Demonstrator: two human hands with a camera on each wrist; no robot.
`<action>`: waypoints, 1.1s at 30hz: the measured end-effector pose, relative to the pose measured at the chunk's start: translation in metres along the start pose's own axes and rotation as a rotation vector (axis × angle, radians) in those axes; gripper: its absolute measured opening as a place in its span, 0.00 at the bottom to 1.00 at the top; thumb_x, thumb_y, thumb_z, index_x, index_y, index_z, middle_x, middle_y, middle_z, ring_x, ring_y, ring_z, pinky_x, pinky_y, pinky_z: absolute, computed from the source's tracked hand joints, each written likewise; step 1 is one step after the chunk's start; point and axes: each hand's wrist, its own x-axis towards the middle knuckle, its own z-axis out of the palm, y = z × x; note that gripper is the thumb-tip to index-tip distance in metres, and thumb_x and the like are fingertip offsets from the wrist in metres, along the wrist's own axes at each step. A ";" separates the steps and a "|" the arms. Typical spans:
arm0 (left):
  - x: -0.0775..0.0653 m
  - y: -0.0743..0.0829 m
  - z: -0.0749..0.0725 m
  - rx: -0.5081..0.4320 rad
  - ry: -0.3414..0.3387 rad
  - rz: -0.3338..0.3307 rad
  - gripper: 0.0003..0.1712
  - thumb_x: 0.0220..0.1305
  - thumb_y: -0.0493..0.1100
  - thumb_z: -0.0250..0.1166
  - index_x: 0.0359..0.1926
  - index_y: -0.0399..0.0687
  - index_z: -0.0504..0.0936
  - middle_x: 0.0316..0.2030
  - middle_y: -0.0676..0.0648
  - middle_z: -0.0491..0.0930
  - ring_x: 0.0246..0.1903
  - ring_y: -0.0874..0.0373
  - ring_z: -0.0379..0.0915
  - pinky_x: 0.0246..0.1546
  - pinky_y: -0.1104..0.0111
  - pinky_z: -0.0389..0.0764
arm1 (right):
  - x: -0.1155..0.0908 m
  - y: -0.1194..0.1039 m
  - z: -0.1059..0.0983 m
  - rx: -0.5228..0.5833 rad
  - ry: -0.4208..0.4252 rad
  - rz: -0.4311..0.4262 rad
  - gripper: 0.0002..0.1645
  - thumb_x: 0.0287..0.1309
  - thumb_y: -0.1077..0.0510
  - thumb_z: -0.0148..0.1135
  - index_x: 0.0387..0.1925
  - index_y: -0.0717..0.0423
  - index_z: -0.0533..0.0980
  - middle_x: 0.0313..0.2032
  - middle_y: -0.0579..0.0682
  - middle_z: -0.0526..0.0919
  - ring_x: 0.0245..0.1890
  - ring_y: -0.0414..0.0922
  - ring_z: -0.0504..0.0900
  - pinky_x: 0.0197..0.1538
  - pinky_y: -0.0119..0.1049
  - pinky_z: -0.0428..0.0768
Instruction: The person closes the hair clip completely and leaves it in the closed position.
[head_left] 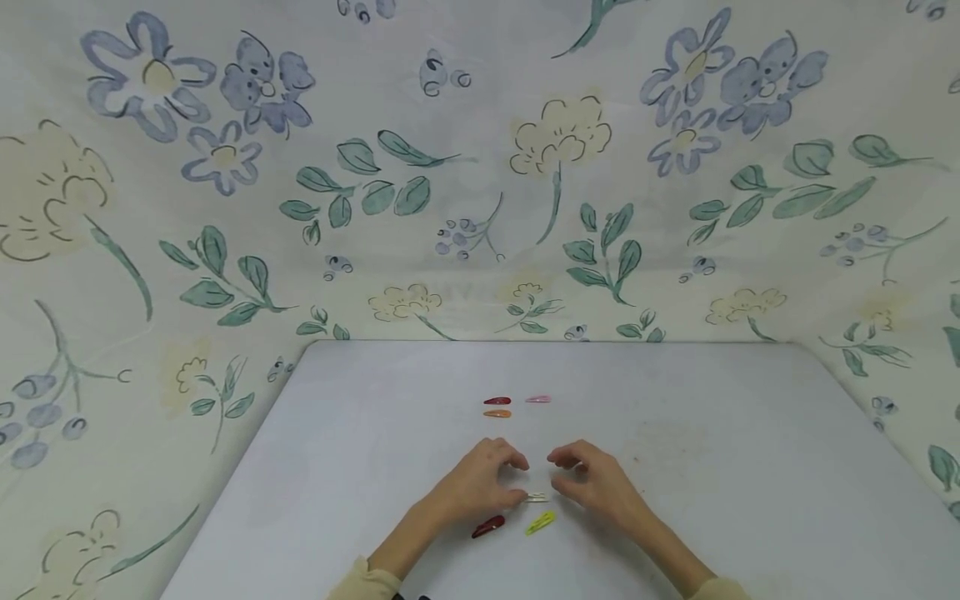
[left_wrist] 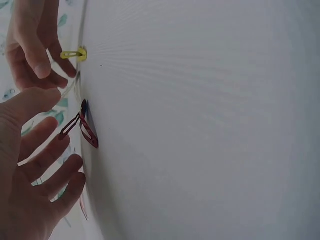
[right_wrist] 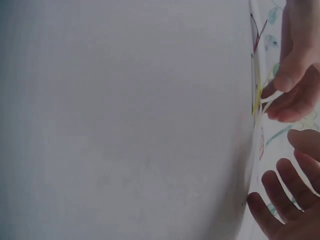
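Observation:
A white snap hair clip (head_left: 537, 497) lies on the table between the two hands. My left hand (head_left: 480, 482) has its thumb tip right at the clip's left end, its other fingers spread and loosely bent, as the left wrist view also shows. My right hand (head_left: 596, 483) hovers just right of the clip, fingers relaxed and apart, holding nothing. Nearer to me lie a dark red hair clip (head_left: 488, 527) and a yellow hair clip (head_left: 540, 522). Seen from the left wrist, the dark red clip (left_wrist: 89, 132) and the yellow clip (left_wrist: 74, 54) are both snapped open, their arms standing apart.
Farther back on the white table (head_left: 360, 433) are a red clip (head_left: 497, 401), an orange clip (head_left: 497, 413) just in front of it, and a pink clip (head_left: 538, 399) to their right. A flower-printed curtain (head_left: 480, 250) stands behind the table's far edge.

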 end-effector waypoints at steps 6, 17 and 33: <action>-0.002 -0.002 0.004 0.082 0.008 0.032 0.14 0.53 0.44 0.71 0.43 0.50 0.83 0.41 0.55 0.78 0.45 0.61 0.68 0.51 0.68 0.73 | -0.003 -0.001 0.005 -0.034 -0.022 -0.032 0.16 0.52 0.65 0.71 0.44 0.51 0.80 0.42 0.42 0.83 0.45 0.45 0.80 0.53 0.41 0.78; -0.004 0.002 0.009 0.140 0.015 0.050 0.12 0.55 0.48 0.72 0.39 0.51 0.85 0.40 0.56 0.78 0.47 0.60 0.66 0.53 0.67 0.72 | -0.007 0.000 0.011 -0.107 -0.077 -0.082 0.14 0.52 0.61 0.71 0.42 0.48 0.82 0.41 0.38 0.80 0.47 0.43 0.75 0.53 0.43 0.73; -0.007 0.007 0.013 0.196 0.058 0.064 0.05 0.55 0.48 0.73 0.31 0.54 0.86 0.37 0.57 0.76 0.45 0.60 0.67 0.50 0.66 0.72 | -0.010 -0.004 0.019 -0.222 -0.011 -0.172 0.08 0.49 0.62 0.73 0.31 0.48 0.83 0.38 0.39 0.77 0.42 0.41 0.72 0.48 0.42 0.72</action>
